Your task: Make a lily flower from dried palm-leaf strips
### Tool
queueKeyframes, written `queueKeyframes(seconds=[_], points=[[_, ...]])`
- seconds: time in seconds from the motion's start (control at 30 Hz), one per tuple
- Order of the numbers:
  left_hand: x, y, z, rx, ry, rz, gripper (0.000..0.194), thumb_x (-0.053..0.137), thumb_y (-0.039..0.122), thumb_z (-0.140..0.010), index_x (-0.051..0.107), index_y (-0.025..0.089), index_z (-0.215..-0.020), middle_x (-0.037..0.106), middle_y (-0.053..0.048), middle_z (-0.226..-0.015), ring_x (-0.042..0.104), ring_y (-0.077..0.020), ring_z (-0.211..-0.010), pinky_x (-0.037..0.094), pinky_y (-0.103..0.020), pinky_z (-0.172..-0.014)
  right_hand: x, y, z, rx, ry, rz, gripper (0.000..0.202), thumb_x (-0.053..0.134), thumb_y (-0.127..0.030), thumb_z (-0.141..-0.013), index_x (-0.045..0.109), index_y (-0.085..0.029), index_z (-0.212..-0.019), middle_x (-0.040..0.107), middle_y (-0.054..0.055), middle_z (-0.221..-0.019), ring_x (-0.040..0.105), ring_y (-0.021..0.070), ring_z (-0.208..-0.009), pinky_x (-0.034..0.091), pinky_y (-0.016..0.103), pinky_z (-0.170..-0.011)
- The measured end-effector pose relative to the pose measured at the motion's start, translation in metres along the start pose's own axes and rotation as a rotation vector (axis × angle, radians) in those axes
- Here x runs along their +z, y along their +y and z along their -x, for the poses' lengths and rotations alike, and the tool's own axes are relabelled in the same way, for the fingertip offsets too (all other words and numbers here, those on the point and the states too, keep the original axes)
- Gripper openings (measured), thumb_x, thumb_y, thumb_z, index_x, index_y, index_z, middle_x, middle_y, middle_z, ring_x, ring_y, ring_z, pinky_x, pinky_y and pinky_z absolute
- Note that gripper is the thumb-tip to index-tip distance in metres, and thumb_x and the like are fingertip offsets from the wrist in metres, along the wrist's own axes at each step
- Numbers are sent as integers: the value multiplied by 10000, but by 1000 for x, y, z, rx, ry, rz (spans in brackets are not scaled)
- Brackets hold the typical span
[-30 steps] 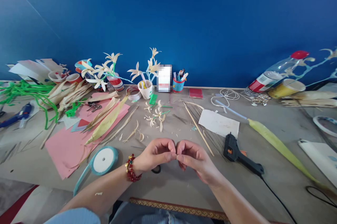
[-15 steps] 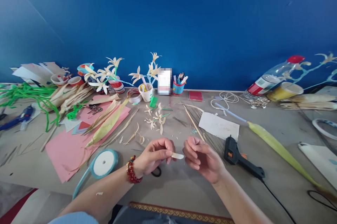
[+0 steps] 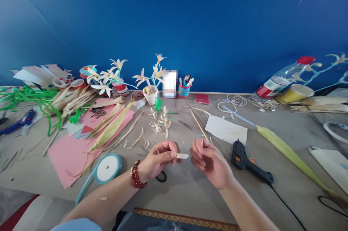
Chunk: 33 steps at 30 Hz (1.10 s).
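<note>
My left hand (image 3: 160,158), with a red beaded bracelet (image 3: 136,175) at the wrist, pinches a small pale petal-shaped strip (image 3: 182,156) between thumb and fingers. The strip points right, toward my right hand (image 3: 208,158), a short gap away. The right fingers are curled in with the thumb close to them; anything between them is hidden. Beyond the hands lie several small cream husk flowers (image 3: 164,119) with green stems. A black-handled tool (image 3: 161,176) is partly covered by my left hand.
A black glue gun (image 3: 248,164) lies right of my right hand, its cord running to the front edge. Left are a roll of blue ribbon (image 3: 107,168) and pink paper (image 3: 63,155). Thin wires (image 3: 217,147), a white card (image 3: 226,129) and a yellow-green husk (image 3: 288,153) lie right.
The strip in my left hand has risen slightly and turned more level. My right hand has shifted a little to the right and up, widening the gap.
</note>
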<state>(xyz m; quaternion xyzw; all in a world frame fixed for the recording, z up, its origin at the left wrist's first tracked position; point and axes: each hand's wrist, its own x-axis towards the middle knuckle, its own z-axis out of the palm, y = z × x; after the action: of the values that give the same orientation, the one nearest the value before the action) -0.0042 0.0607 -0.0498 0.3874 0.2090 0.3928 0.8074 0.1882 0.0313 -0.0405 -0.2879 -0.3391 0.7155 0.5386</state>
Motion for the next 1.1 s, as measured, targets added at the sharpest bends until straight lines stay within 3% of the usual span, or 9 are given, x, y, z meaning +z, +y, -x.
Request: queueKeyframes(seconds=[0.07,0.17,0.33,0.4,0.47,0.57,0.63,0.77,1.1], points=[[0,0,0,-10,12,14,206,735,293,-804,615,146,-725,552,-6,-615,565,-161,-686,399,-285,-709,1,1,3,-181,29,260,87,651,-195,-825,603,-227,-890,524,-7,-844,445,89,-582,407,216,-519],[0,0,-1,-46,9,58,199,715,270,-822,608,138,-719,550,-5,-633,544,-137,-654,397,-273,-699,6,6,8,-447,2,733,318,624,-91,-832,604,-262,-1099,541,67,-1152,566,135,-775,501,279,-684],[1,0,-1,-126,-11,79,196,706,273,-818,600,132,-735,551,-8,-660,533,-125,-628,414,-285,-705,8,10,9,-674,-13,1052,287,574,-45,-866,628,-255,-1054,638,65,-1031,637,173,-872,526,286,-742],[1,1,-1,-138,-10,24,215,675,314,-841,602,130,-756,553,-18,-681,548,-140,-652,414,-284,-690,7,8,7,-660,48,1057,189,570,-88,-887,644,-235,-978,666,54,-931,651,171,-822,529,277,-718],[2,2,0,-98,12,-107,226,627,348,-875,617,128,-820,560,-28,-726,545,-141,-673,411,-276,-681,6,7,6,-540,138,1004,93,567,-158,-906,640,-216,-909,669,33,-811,638,147,-684,517,242,-617],[6,4,3,56,65,-457,216,606,351,-890,622,144,-951,570,-39,-832,536,-144,-736,422,-270,-704,7,6,4,-324,213,936,102,578,-262,-906,628,-196,-845,631,-3,-667,556,111,-509,452,202,-473],[8,5,5,186,105,-738,206,645,322,-861,611,162,-986,571,-41,-878,539,-152,-775,432,-270,-720,8,7,3,-258,218,951,139,586,-294,-893,614,-193,-802,604,-13,-629,533,109,-495,416,194,-442],[12,5,6,348,157,-1123,47,606,215,-867,577,182,-885,564,-21,-793,546,-147,-726,435,-255,-677,11,11,4,-293,197,1051,125,564,-262,-890,596,-198,-786,606,-12,-650,548,116,-541,439,204,-510],[10,1,5,604,162,-1441,109,514,110,-839,518,203,-783,583,-30,-708,550,-166,-660,448,-283,-642,11,19,5,-415,150,1257,97,539,-205,-902,578,-216,-813,620,-2,-699,582,132,-598,458,230,-593]])
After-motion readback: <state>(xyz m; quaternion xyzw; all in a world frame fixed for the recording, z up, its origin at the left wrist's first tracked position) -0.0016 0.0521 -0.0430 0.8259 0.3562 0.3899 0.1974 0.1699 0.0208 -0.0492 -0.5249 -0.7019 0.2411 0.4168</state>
